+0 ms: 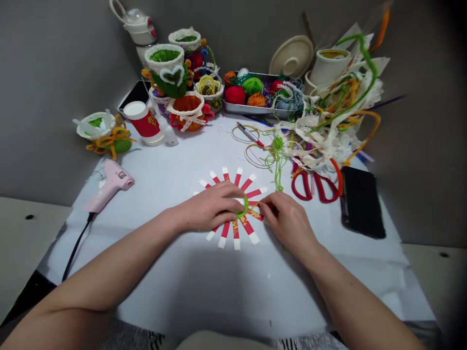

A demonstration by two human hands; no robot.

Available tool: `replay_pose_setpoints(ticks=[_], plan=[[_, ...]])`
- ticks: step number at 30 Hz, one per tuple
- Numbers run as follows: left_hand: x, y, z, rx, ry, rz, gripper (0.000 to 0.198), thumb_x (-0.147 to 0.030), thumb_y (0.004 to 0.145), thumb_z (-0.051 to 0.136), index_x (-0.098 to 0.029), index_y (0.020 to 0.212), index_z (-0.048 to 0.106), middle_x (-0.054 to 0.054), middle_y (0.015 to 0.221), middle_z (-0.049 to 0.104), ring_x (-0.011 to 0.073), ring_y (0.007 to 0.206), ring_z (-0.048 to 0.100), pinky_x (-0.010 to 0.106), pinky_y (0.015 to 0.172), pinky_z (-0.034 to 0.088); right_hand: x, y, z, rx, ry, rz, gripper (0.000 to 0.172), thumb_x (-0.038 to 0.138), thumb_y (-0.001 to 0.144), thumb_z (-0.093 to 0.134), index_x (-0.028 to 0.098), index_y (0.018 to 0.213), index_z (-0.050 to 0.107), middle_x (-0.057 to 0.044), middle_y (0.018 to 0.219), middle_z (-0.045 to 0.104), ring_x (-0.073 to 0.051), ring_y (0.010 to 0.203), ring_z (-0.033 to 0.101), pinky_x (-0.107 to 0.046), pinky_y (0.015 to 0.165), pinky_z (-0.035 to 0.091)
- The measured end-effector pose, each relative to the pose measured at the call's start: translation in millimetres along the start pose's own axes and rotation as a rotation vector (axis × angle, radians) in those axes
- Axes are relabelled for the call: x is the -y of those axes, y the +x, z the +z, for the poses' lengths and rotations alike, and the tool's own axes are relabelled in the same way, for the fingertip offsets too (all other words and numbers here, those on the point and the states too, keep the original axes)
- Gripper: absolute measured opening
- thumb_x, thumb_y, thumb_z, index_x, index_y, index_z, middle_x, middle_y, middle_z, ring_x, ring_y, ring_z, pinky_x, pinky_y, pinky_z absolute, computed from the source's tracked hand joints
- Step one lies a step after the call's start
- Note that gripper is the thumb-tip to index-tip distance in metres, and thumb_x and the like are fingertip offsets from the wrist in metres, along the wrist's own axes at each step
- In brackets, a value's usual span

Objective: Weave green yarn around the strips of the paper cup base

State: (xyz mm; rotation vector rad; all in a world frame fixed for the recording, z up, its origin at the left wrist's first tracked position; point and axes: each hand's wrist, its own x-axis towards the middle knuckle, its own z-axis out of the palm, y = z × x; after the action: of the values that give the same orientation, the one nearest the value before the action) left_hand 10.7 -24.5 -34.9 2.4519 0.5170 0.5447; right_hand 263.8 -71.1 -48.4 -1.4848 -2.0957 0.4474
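A paper cup cut into red-and-white strips lies flattened like a sunburst on the white table. Green yarn circles its centre and trails up to a loose tangle. My left hand lies on the middle of the strips, fingers curled and pressing down beside the yarn ring. My right hand pinches the green yarn at the ring's right side, over the strips.
Red scissors and a black phone lie to the right. A pink glue gun sits at the left with its cord. Decorated cups, a red cup, a tray of yarn balls and lace and pipe cleaners crowd the back.
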Motion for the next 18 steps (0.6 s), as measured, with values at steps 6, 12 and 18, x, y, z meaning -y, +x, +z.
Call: replay_pose_setpoints(ticks=[6, 12, 18], plan=[[-3, -2, 9.2, -0.116, 0.116, -0.150, 0.043, -0.041, 0.100, 0.066, -0.021, 0.136, 0.056, 0.020, 0.144, 0.051, 0.0336, 0.132, 0.050, 0.053, 0.108, 0.048, 1, 0, 0, 0.021, 0.000, -0.008, 0.017, 0.019, 0.098, 0.054, 0.021, 0.082, 0.060, -0.004, 0.077, 0.064, -0.019, 0.073, 0.058, -0.032, 0.068, 0.044], [-8, -2, -5.3, 0.008, 0.079, -0.216, 0.048, -0.039, 0.102, 0.063, -0.023, 0.145, 0.050, 0.014, 0.132, 0.063, 0.0313, 0.122, 0.054, 0.050, 0.106, 0.044, 3, -3, -8, 0.026, 0.069, -0.099, 0.015, 0.016, 0.101, 0.054, 0.020, 0.091, 0.066, -0.005, 0.087, 0.062, -0.019, 0.081, 0.060, -0.032, 0.072, 0.048], [-10, -4, -21.9, 0.116, 0.067, -0.188, 0.040, -0.012, 0.102, 0.049, -0.029, 0.136, 0.060, 0.007, 0.146, 0.062, 0.0292, 0.136, 0.048, 0.049, 0.109, 0.034, 14, -16, -24, 0.186, 0.120, -0.228, 0.019, 0.013, 0.105, 0.049, 0.017, 0.105, 0.068, -0.008, 0.097, 0.064, -0.019, 0.088, 0.059, -0.032, 0.078, 0.051]])
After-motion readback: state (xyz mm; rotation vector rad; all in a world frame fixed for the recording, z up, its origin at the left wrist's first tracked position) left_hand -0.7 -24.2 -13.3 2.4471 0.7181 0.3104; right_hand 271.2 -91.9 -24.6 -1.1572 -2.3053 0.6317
